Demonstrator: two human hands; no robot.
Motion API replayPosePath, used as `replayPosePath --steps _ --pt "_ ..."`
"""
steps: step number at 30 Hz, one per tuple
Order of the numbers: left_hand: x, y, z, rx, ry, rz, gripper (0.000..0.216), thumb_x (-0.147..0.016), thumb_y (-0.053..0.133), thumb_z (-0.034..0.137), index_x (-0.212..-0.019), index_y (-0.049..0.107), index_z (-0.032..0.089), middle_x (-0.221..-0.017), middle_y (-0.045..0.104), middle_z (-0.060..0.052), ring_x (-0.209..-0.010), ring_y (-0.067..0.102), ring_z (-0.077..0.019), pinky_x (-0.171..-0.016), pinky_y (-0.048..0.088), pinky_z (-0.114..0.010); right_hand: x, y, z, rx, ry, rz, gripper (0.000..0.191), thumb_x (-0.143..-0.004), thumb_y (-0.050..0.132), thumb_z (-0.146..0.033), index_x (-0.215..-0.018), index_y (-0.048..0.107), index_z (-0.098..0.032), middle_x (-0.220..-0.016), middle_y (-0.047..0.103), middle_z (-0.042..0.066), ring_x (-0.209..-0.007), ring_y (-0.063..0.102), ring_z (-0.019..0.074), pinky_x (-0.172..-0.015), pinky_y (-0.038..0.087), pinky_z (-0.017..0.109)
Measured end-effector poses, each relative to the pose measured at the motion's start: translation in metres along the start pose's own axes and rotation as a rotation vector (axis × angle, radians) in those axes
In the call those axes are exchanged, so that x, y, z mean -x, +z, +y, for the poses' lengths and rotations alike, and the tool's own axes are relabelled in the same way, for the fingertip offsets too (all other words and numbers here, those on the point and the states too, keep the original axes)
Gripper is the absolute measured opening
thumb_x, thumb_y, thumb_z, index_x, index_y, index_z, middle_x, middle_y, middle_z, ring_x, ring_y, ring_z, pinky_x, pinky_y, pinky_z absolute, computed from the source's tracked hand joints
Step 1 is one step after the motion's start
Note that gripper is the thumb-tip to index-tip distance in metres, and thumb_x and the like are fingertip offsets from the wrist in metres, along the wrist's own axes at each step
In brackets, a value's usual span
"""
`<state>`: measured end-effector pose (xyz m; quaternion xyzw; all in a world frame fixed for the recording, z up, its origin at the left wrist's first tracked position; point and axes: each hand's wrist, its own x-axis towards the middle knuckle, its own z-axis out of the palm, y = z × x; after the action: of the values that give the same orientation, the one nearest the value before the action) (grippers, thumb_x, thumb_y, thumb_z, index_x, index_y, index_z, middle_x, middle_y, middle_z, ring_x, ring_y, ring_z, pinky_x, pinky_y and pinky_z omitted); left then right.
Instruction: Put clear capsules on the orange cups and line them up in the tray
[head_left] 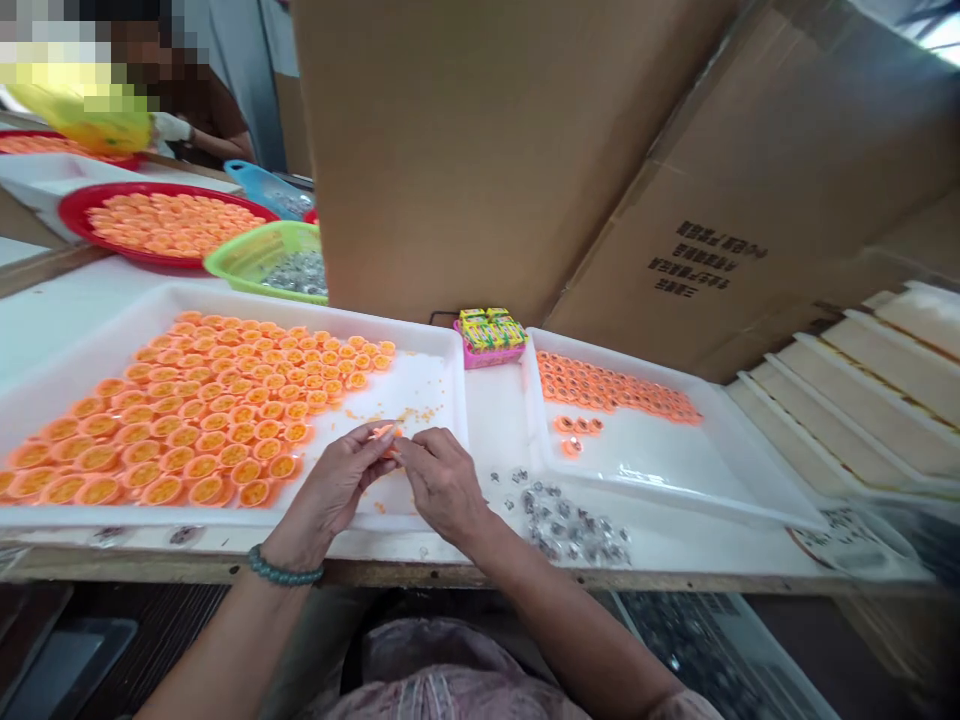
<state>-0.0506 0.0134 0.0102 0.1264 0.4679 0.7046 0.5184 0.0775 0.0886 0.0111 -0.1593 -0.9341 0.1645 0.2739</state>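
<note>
My left hand, with a beaded bracelet on its wrist, pinches a small orange cup-like piece above the right end of a white tray. The fingertips of my right hand close in on the same piece from the right; whether they hold some tiny part is hidden. Many orange cups with yellow-orange filling fill the left of that tray, with loose crumbs beside them. To the right, a second white tray bears rows of orange pieces with dark, shiny centres. Small clear-and-dark shiny parts lie heaped near my right forearm.
A pink basket of small yellow-green packets stands between the trays. Tall cardboard rises behind. At the left are a green basket and a red tray of orange pieces; a gloved co-worker sits beyond. White trays are stacked right.
</note>
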Motion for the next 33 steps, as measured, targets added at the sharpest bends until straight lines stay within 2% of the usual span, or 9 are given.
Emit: replayPosePath --steps 4,6,10,12,15,18,24,29,33 --pt "-0.003 0.0 -0.002 -0.115 -0.004 0.116 0.031 -0.061 0.079 0.033 -0.083 0.063 0.016 -0.072 0.063 0.0 -0.062 0.057 -0.009 -0.057 0.05 -0.016 0.01 -0.003 -0.006 -0.008 -0.003 -0.005 0.03 -0.09 0.041 -0.018 -0.113 0.059 -0.022 -0.096 0.06 0.007 -0.092 0.053 0.0173 -0.083 0.047 0.03" --pt "-0.005 -0.001 -0.003 -0.13 -0.017 0.139 0.029 -0.06 0.079 0.033 -0.078 0.062 0.016 -0.072 0.062 0.0 -0.065 0.059 -0.011 -0.06 0.053 -0.019 0.02 -0.012 0.001 -0.026 0.023 0.015 0.031 -0.09 0.04 -0.015 -0.114 0.058 -0.022 -0.098 0.06 0.007 -0.094 0.054 0.0159 -0.084 0.047 0.028" --pt "-0.006 -0.002 -0.004 -0.106 -0.049 0.087 0.022 -0.064 0.074 0.032 -0.072 0.062 0.015 -0.076 0.062 -0.002 -0.073 0.062 -0.016 -0.072 0.057 -0.03 0.048 -0.043 0.039 0.112 0.299 0.031 0.032 -0.089 0.037 -0.011 -0.11 0.061 -0.018 -0.1 0.062 0.009 -0.094 0.058 0.0173 -0.083 0.047 0.028" --pt "-0.006 -0.001 -0.004 -0.112 -0.054 0.063 0.02 -0.066 0.073 0.031 -0.072 0.062 0.014 -0.077 0.062 -0.003 -0.075 0.062 -0.0168 -0.075 0.056 -0.032 0.059 -0.053 0.062 0.22 0.41 -0.123 0.027 -0.089 0.041 -0.014 -0.103 0.064 -0.017 -0.098 0.064 0.01 -0.09 0.059 0.0189 -0.081 0.047 0.03" --pt "-0.005 -0.001 -0.004 -0.158 -0.07 0.051 0.024 -0.064 0.075 0.03 -0.077 0.062 0.015 -0.079 0.063 -0.003 -0.076 0.063 -0.0172 -0.078 0.056 -0.034 0.072 -0.052 0.084 0.301 0.385 -0.372 0.02 -0.086 0.048 -0.015 -0.096 0.065 -0.017 -0.099 0.064 0.01 -0.094 0.057 0.0202 -0.084 0.044 0.03" --pt "-0.005 -0.002 -0.006 -0.203 -0.065 0.053 0.027 -0.062 0.077 0.031 -0.08 0.062 0.016 -0.079 0.063 -0.002 -0.074 0.064 -0.0164 -0.077 0.055 -0.032 0.079 -0.039 0.091 0.368 0.362 -0.45 0.024 -0.084 0.045 -0.008 -0.094 0.064 -0.017 -0.099 0.063 0.009 -0.095 0.055 0.0199 -0.085 0.042 0.03" --pt "-0.004 -0.001 -0.006 -0.242 -0.045 0.074 0.031 -0.061 0.077 0.033 -0.083 0.062 0.016 -0.081 0.063 -0.002 -0.074 0.064 -0.016 -0.075 0.055 -0.029 0.076 -0.029 0.098 0.291 0.389 -0.286 0.02 -0.085 0.044 -0.011 -0.083 0.063 -0.017 -0.093 0.063 0.01 -0.092 0.055 0.0197 -0.082 0.042 0.03" --pt "-0.001 0.003 -0.004 -0.264 -0.018 0.107 0.04 -0.059 0.078 0.036 -0.088 0.057 0.018 -0.078 0.064 -0.001 -0.07 0.065 -0.0165 -0.073 0.053 -0.031 0.067 -0.036 0.091 -0.261 0.596 0.039 0.009 -0.08 0.054 -0.022 -0.073 0.057 -0.018 -0.088 0.065 0.004 -0.07 0.058 0.0131 -0.069 0.046 0.026" --pt "0.001 0.005 -0.005 -0.282 -0.008 0.068 0.036 -0.06 0.078 0.037 -0.08 0.057 0.017 -0.075 0.061 0.0 -0.069 0.064 -0.0169 -0.076 0.053 -0.033 0.051 -0.046 0.073 -0.749 0.723 0.154 0.017 -0.073 0.065 -0.032 -0.072 0.055 -0.018 -0.07 0.063 0.001 -0.064 0.057 0.0128 -0.061 0.043 0.025"
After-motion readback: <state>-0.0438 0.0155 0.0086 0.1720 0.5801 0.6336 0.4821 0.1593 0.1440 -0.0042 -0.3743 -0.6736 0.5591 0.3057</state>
